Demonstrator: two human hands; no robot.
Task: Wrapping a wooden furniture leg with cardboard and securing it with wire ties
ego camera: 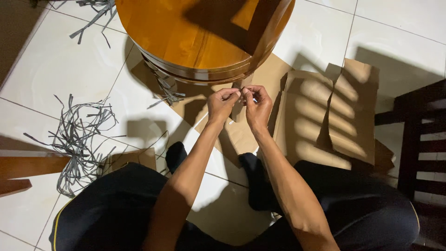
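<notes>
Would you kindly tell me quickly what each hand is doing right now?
Left hand: fingers pinched shut on a thin strip, too small to identify.
Right hand: fingers pinched shut on the same strip, close under the round wooden table.

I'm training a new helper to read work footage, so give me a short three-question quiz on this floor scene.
1. True or false: the left hand and right hand meet just below the rim of the round wooden tabletop.
2. What lies in a loose heap on the white tiles on the person's left? A) grey strips B) nails C) rope
3. What flat brown material covers the floor under and to the right of the hands?

Key: 1 true. 2 A. 3 cardboard sheets. What the fingertips pinch is too small to tell.
</notes>
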